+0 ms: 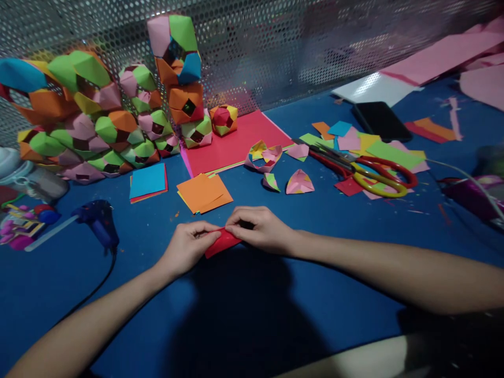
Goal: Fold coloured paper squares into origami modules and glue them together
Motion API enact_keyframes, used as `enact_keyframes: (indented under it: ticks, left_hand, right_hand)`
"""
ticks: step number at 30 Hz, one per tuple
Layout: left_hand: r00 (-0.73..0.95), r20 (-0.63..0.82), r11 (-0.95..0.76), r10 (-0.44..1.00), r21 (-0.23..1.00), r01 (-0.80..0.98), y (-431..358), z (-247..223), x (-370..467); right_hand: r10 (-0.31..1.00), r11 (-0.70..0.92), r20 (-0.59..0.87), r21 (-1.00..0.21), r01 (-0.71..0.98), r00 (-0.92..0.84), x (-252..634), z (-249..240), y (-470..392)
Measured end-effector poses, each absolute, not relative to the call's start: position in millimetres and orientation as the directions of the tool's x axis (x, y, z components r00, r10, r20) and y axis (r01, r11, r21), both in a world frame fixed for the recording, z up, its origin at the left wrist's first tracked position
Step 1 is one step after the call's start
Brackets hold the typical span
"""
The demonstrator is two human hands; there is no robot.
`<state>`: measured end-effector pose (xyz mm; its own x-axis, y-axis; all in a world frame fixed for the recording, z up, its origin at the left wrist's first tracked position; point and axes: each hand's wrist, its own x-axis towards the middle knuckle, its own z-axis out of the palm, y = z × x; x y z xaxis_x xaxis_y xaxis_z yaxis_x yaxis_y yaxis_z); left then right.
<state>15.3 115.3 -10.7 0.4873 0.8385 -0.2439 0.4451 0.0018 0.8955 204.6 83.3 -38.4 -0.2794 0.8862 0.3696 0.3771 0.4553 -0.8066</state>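
Note:
A small piece of red paper [220, 244], apparently folded over, is held just above or on the blue table. My left hand [191, 245] pinches its left end between thumb and fingers. At its right upper edge, my right hand [258, 229] is closed on the same paper, thumb and fingertips together. Just beyond the hands lies a stack of orange paper squares [207, 193]. To its left is a stack with a blue square [148, 180] on top. Folded paper pieces [300, 182] and a partly joined paper ring [263, 156] lie farther back.
Several folded paper balls [112, 128] are stacked against the perforated metal panel [252, 47]. On the left lies a blue glue gun [98, 220] with its cord. Scissors [378, 178] rest on paper scraps at right, near a black phone [381, 121]. Red sheets [240, 137] lie behind.

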Motion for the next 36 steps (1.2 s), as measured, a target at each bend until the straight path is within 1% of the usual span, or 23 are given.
enact_keyframes:
  ticks: [2, 6, 8, 10, 13, 16, 22, 25, 27, 29, 31, 34, 36]
  left_hand:
    - [0.500, -0.272, 0.062, 0.822, 0.916, 0.396, 117, -12, 13]
    - [0.527, -0.286, 0.239, 0.801, 0.958, 0.157, 122, -16, 8]
    - [0.509, -0.290, 0.269, 0.811, 0.956, 0.117, 123, -16, 7]
    - [0.502, -0.295, 0.218, 0.813, 0.954, 0.208, 123, -14, 8]
    - [0.502, -0.261, 0.052, 0.825, 0.919, 0.392, 121, -7, 11]
    - [0.511, -0.231, -0.038, 0.828, 0.886, 0.462, 121, 0, 13]
    - [0.529, -0.307, 0.031, 0.791, 0.884, 0.466, 123, 3, 11]
    - [0.542, -0.293, 0.030, 0.788, 0.897, 0.441, 123, 0, 11]
    - [0.565, -0.266, -0.006, 0.781, 0.901, 0.433, 122, -1, 13]
    - [0.575, -0.232, -0.051, 0.784, 0.900, 0.434, 121, -2, 15]
    - [0.546, -0.210, -0.053, 0.811, 0.903, 0.426, 120, -3, 16]
    - [0.464, -0.224, 0.028, 0.857, 0.920, 0.392, 119, -6, 16]
    - [0.438, -0.243, 0.073, 0.865, 0.927, 0.369, 119, -9, 16]
  right_hand:
    - [0.891, 0.449, 0.373, -0.812, 0.372, -0.260, 205, -38, 83]
    - [0.915, 0.400, 0.342, -0.838, 0.371, -0.214, 205, -37, 84]
    - [0.921, 0.385, 0.329, -0.844, 0.374, -0.207, 206, -36, 84]
    - [0.922, 0.383, 0.328, -0.844, 0.376, -0.205, 206, -36, 84]
    - [0.928, 0.369, 0.312, -0.848, 0.379, -0.206, 205, -35, 83]
    - [0.934, 0.352, 0.295, -0.855, 0.381, -0.201, 204, -34, 83]
    - [0.946, 0.312, 0.249, -0.873, 0.375, -0.207, 205, -33, 83]
    - [0.926, 0.373, 0.312, -0.843, 0.388, -0.212, 205, -35, 83]
    - [0.893, 0.448, 0.380, -0.804, 0.391, -0.242, 204, -37, 83]
    - [0.867, 0.494, 0.415, -0.783, 0.378, -0.275, 204, -37, 83]
    - [0.880, 0.469, 0.389, -0.803, 0.367, -0.274, 205, -35, 83]
    - [0.929, 0.361, 0.295, -0.851, 0.380, -0.222, 205, -31, 83]
    - [0.944, 0.323, 0.262, -0.862, 0.392, -0.201, 204, -30, 83]
